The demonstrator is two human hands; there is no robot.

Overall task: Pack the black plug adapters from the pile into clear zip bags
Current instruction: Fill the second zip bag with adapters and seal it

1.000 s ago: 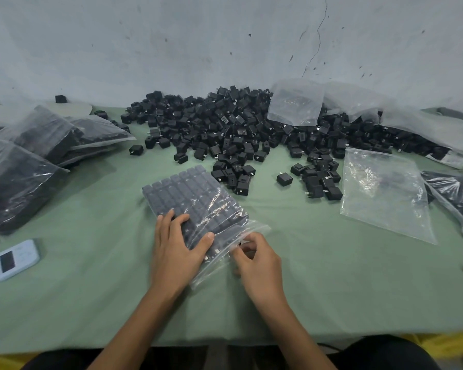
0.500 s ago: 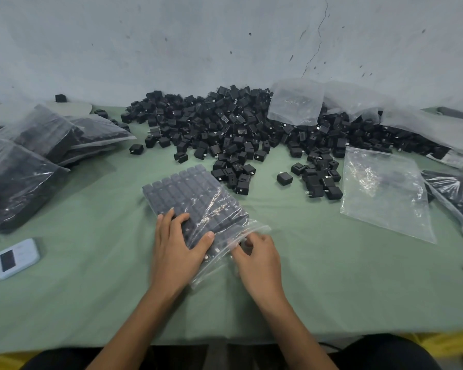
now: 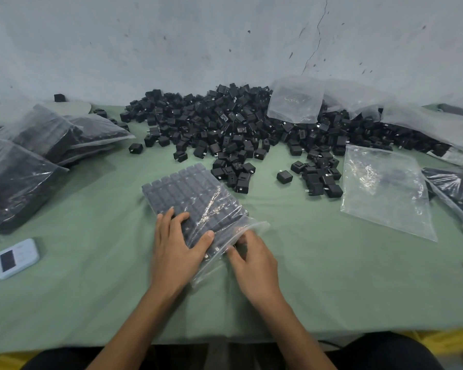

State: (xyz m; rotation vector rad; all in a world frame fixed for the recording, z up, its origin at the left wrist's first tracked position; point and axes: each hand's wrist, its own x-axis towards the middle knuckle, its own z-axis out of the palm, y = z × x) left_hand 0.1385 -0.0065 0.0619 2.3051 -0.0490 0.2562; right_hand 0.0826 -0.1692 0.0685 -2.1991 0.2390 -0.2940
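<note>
A clear zip bag filled with neat rows of black plug adapters lies on the green table in front of me. My left hand rests flat on its near end with straight fingers, thumb across the plastic. My right hand pinches the bag's open mouth at its near right edge, fingers curled on the plastic. The loose pile of black adapters spreads along the back of the table.
Several packed bags are stacked at the left. An empty clear bag lies at the right, with more plastic over the pile behind it. A small white device sits near left. The wall stands close behind.
My right hand has slid slightly toward me and left along the bag's mouth. The left hand and the bag have stayed put.
</note>
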